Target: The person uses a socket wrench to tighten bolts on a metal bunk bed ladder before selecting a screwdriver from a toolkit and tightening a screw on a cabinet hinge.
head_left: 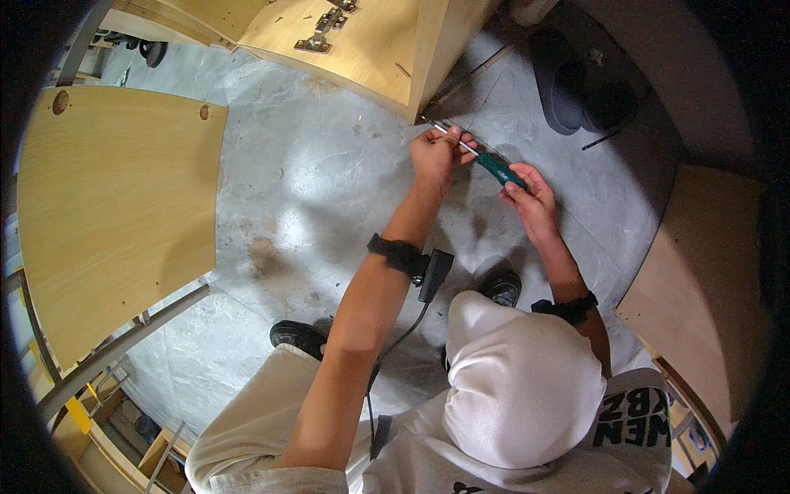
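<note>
A screwdriver [501,170] with a dark green handle and a bright metal shaft points up and to the left. My right hand [529,192] grips the end of its handle. Around the shaft, near the tip, my left hand [439,151] has its fingers closed. The tip lies close to the lower corner of a pale wooden cabinet [364,68]; whether a screw sits on it is too small to tell. Metal concealed hinges [313,43] are fixed on the cabinet's wooden surface above.
At the left stands a wooden panel [123,210] with round hinge holes, beside a metal rail [129,346]. Dark shoes [565,102] lie at the upper right. Another wooden panel [697,272] is at the right. A cable hangs from my left forearm strap.
</note>
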### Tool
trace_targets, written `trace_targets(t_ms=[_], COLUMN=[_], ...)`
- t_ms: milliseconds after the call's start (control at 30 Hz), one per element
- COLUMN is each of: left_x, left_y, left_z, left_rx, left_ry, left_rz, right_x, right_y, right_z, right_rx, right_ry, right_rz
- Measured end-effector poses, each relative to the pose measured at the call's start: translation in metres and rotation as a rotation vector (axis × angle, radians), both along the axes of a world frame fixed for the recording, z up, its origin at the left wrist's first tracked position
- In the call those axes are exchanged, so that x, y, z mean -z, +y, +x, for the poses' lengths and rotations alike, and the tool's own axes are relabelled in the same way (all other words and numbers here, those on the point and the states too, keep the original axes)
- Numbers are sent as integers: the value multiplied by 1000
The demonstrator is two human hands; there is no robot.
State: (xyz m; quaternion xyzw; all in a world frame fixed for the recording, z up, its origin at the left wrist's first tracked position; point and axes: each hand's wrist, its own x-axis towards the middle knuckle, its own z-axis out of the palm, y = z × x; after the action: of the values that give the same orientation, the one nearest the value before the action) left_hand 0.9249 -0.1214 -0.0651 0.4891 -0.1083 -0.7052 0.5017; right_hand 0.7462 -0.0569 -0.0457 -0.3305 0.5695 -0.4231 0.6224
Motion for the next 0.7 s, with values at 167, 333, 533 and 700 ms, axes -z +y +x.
trace_targets(t_ms=[167,333,533,700], left_x=[5,5,3,5], left_y=[-4,-7,-8,-4], left_z=[2,5,3,4], left_rx=[-177,-51,-78,-69], left_ry=[275,-3,-15,246], left_rz=[-99,28,-12,-94], right_x=[-12,-2,5,-3], right_y=[-6,7,4,1], right_z=[-7,13,-5,-13], right_rx=[-54,59,-86,-159], right_ry=[-203,-21,-163,-265], right_rz=[307,137,118,262])
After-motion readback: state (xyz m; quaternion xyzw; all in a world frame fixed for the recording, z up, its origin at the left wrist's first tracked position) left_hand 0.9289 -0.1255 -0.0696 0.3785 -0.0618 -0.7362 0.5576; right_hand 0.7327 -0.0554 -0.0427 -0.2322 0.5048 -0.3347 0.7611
